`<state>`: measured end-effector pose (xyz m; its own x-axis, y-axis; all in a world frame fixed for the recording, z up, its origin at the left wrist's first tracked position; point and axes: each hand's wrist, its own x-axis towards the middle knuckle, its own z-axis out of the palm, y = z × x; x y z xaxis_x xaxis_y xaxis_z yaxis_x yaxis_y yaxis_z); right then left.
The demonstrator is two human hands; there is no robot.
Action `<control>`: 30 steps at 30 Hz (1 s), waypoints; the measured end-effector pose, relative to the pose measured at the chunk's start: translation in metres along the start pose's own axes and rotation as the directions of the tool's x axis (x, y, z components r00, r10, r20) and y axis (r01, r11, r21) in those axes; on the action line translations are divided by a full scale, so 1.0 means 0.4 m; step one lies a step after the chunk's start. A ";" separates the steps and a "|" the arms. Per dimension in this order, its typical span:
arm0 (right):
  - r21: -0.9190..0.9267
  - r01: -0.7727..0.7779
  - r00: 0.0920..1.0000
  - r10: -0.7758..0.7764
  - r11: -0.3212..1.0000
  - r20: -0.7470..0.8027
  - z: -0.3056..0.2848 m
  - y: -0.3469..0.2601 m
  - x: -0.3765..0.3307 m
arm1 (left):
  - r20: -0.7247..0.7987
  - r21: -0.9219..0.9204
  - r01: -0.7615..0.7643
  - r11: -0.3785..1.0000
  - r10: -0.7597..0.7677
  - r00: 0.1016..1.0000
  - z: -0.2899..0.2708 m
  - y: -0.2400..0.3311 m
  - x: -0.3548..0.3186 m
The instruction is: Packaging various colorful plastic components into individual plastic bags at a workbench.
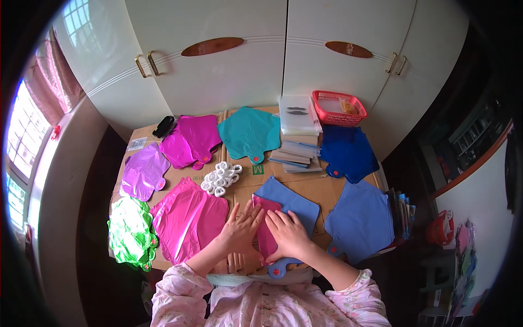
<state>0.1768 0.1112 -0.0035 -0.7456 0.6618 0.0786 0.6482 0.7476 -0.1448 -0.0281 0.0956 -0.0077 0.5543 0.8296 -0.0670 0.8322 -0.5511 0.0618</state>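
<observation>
In front of me, a folded pink foil piece (267, 234) lies on a flat blue foil balloon (302, 210) with a round tab at its near end. My left hand (241, 231) rests flat at the left side of the pink fold, fingers stretched toward its far end. Pressed on the fold's right part is my right hand (289, 233), its fingers also extended. Neither hand grips anything. Just left of my left hand lies a larger flat pink foil balloon (188, 218).
Flat foil balloons in green (131, 229), lilac (144, 173), magenta (190, 140), teal (249, 132), dark blue (348, 153) and blue (360, 218) ring the cardboard surface (248, 188). White rolls (220, 179), stacked cards and sleeves (297, 155), clear bags (298, 117) and a red basket (340, 115) stand beyond.
</observation>
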 end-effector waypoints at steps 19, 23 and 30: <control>0.080 0.072 0.996 -0.076 0.994 0.049 -0.014 0.041 0.005 | -0.151 -0.068 -0.151 0.986 0.140 0.979 0.013 -0.025 0.030; 0.316 -0.154 0.972 0.202 0.936 -0.123 0.013 0.157 0.055 | -0.107 -0.016 -0.139 0.990 0.136 0.985 -0.013 0.000 0.028; 0.557 -0.454 0.888 0.402 0.695 0.223 0.005 0.268 0.140 | -0.037 0.011 -0.154 0.988 0.155 0.987 -0.010 0.003 0.032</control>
<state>0.2043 0.2283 -0.0164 -0.4364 0.8754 -0.2079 0.7030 0.1876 -0.6860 -0.0199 0.1059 -0.0043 0.6755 0.7371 -0.0199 0.7367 -0.6735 0.0604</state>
